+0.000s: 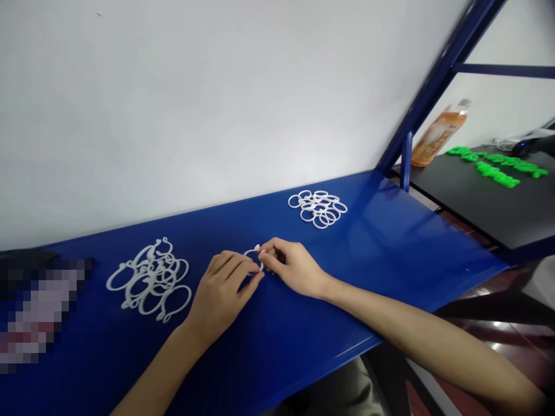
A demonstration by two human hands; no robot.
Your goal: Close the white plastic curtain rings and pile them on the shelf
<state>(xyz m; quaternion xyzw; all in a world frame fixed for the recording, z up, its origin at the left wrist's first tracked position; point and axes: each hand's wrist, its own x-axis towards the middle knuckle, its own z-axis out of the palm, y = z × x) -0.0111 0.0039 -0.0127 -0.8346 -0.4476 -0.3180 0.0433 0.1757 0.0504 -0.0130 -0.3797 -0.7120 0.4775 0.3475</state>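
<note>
Between my hands, just over the blue tabletop, is a thin white ring with a small knob at its top. My left hand pinches the ring's lower side with thumb and fingertips. On the other side my right hand grips it near the knob, fingers curled. My fingers cover much of the ring. Left of my hands lies a loose pile of white open loops, some with small ends standing apart. A second cluster of white rings rests beyond my right hand, near the wall; these look round and closed.
The blue table backs onto a white wall. A blue metal frame rises at its right end. Past it, a black table bears an orange bottle and bright green pieces. A blurred-out item lies far left.
</note>
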